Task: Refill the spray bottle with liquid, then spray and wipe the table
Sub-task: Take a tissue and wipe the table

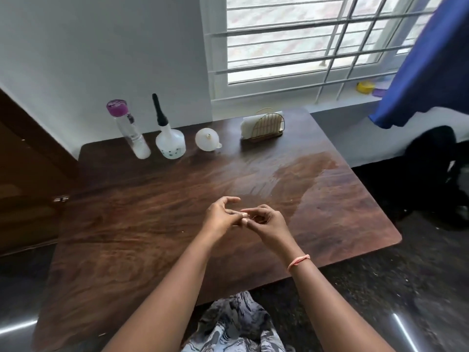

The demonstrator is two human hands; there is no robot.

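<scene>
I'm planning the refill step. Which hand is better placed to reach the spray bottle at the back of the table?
Probably the left hand: the spray bottle stands at the table's far left, on its side. The right hand would have to cross over. Both hands hold nothing.

- The spray bottle [170, 138], a squat clear flask with a long black nozzle, stands upright at the table's [152, 212] far edge.
- A tall clear bottle [129, 129] with a purple cap stands just beside it.
- A white funnel [206, 139] rests mouth-down nearby.
- A wet patch [304, 168] glistens on the dark wood.

table [152, 224]: glossy dark wood | spray bottle [170, 142]: translucent plastic | napkin holder [269, 127]: gold wire
</scene>
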